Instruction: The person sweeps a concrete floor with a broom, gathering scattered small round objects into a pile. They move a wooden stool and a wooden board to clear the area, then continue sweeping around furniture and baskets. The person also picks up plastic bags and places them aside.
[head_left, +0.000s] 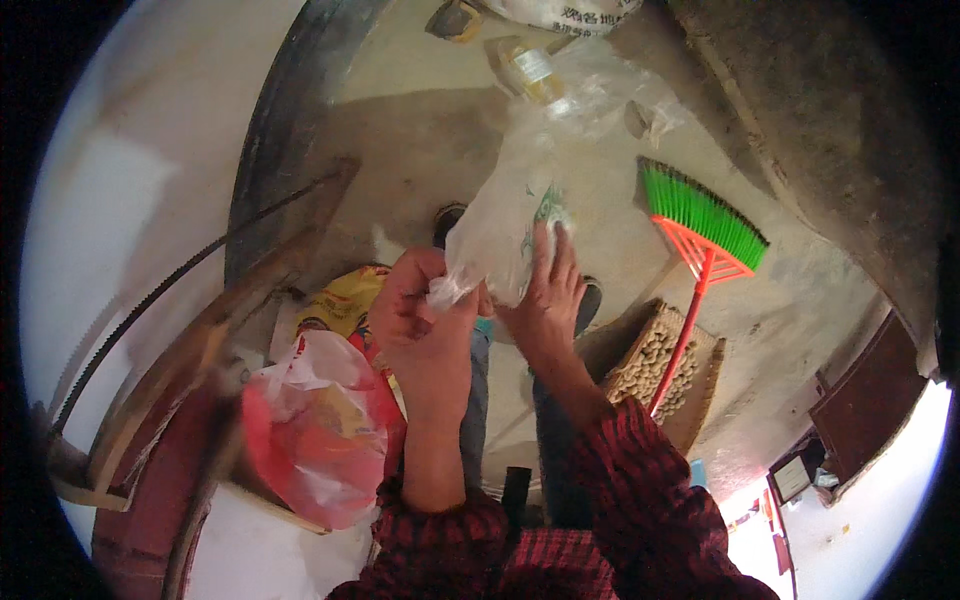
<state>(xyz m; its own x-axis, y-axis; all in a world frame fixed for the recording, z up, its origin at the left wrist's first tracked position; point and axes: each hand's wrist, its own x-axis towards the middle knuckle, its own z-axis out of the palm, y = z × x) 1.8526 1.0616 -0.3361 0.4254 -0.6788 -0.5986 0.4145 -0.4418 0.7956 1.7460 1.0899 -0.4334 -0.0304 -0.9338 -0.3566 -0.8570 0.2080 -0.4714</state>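
My left hand is closed on the gathered end of a translucent plastic bag with green print. Against the bag's printed part lie the outstretched fingers of my right hand, its thumb close to the left hand. The bag hangs in front of my legs and appears limp. Beyond it, more crumpled clear plastic spreads over the floor. A yellowish container with a pale label is there too; whether it lies inside or under the plastic I cannot tell.
A wooden-framed saw leans at the left. Below it is a red and clear plastic bag, beside a yellow patterned bag. To the right are a green-bristled broom and a woven tray of small tan pieces. A white printed sack is at the top.
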